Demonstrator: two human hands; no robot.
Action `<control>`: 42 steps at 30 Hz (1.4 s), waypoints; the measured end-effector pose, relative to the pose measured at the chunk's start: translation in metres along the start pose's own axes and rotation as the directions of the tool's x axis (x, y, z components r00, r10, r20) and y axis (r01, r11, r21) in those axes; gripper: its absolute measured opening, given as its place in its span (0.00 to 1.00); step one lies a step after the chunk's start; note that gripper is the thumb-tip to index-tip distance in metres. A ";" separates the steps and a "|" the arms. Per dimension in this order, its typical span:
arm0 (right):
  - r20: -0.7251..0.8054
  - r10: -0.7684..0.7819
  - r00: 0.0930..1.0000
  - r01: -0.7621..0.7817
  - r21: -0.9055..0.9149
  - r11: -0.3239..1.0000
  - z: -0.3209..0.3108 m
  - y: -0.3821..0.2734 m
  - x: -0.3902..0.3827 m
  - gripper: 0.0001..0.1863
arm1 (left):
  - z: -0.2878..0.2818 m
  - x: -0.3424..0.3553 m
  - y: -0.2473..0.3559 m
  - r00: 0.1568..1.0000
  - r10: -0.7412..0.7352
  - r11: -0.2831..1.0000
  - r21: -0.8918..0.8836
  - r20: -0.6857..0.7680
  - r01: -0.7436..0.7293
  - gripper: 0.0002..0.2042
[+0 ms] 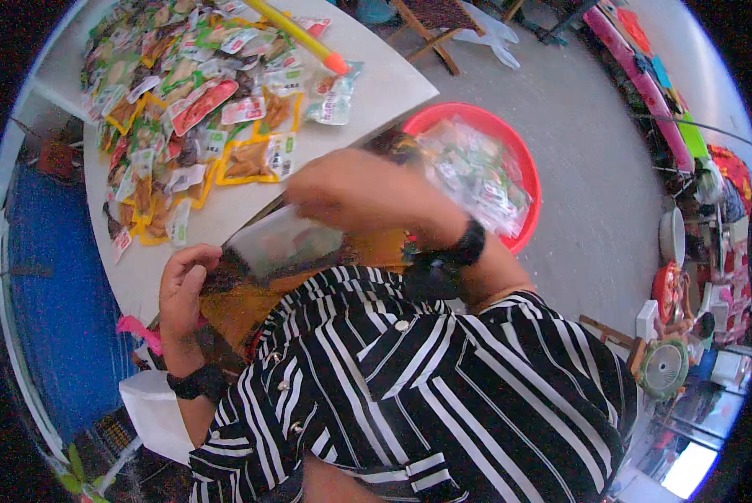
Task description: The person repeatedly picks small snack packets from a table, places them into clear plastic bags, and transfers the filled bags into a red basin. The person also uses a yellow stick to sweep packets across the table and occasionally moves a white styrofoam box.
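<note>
My left hand (183, 289) is by the table's near edge, fingers loosely bent and thumb apart, with nothing visible in it. My right hand (334, 191) is smeared by motion above the gap between the table and the red basin (533, 189), so its fingers cannot be made out. Below it, at my lap, lies a clear plastic bag (288, 243), partly hidden by my arm. Across the white table (376, 80) spreads a heap of small sealed food packets (204, 105), several with yellow borders. More clear-wrapped packets (480, 176) fill the basin on the floor.
A yellow stick with an orange tip (296, 33) lies over the heap. A wooden folding stool (439, 21) stands beyond the table. On the right are a small green fan (665, 367) and a rack of bright cloths (644, 84). A white container (154, 411) is at lower left.
</note>
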State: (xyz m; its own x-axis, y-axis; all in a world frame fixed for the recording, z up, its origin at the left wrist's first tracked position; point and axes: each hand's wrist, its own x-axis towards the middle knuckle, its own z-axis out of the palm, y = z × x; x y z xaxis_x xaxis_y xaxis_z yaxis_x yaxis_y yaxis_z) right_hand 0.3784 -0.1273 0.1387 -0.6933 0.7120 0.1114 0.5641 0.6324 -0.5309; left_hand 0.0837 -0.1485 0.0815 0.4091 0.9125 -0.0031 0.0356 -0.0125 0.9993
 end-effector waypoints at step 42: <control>-0.372 0.848 0.379 -0.713 0.467 0.523 0.156 0.250 -0.183 0.11 | -0.065 -0.203 -0.146 0.676 0.196 0.412 0.686 -0.710 0.600 0.09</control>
State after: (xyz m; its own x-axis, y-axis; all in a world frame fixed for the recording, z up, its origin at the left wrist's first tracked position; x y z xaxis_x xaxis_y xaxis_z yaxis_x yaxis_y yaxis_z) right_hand 0.5761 -0.1472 -0.1452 0.3823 0.9191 -0.0955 0.5798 -0.3191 -0.7497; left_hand -0.0637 -0.3053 -0.0618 -0.3636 0.9051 0.2203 0.8852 0.2621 0.3843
